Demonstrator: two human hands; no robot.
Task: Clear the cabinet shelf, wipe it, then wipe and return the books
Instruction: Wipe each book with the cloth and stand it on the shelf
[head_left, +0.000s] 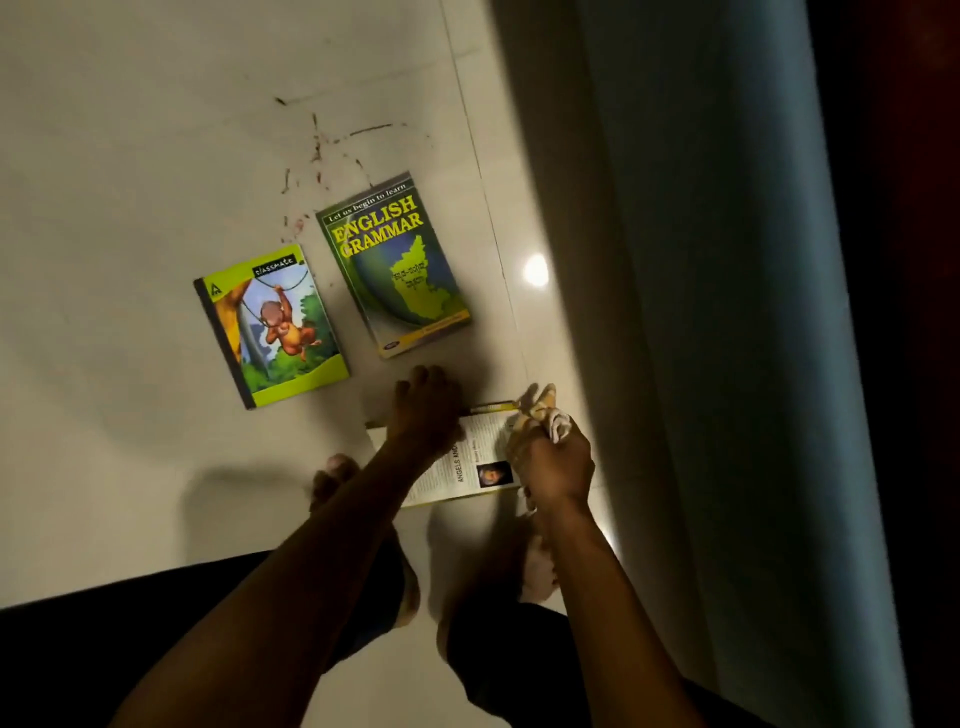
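Three books lie on the pale tiled floor. A green "English Grammar" book (396, 265) lies face up, with a "classmate" notebook (272, 325) showing a cartoon monkey to its left. Nearest me is a third book (470, 462), back cover up, white with print and a small photo. My left hand (426, 405) grips that book at its far left edge, fingers curled over it. My right hand (553, 457) grips a bunched yellowish cloth (543, 413) and holds it against the book's right part.
A tall pale cabinet side or door (701, 312) rises along the right. Red scribble marks (317, 150) stain the floor beyond the books. My bare feet (332, 480) stand just below the nearest book. A light glare (536, 270) shines on the tile.
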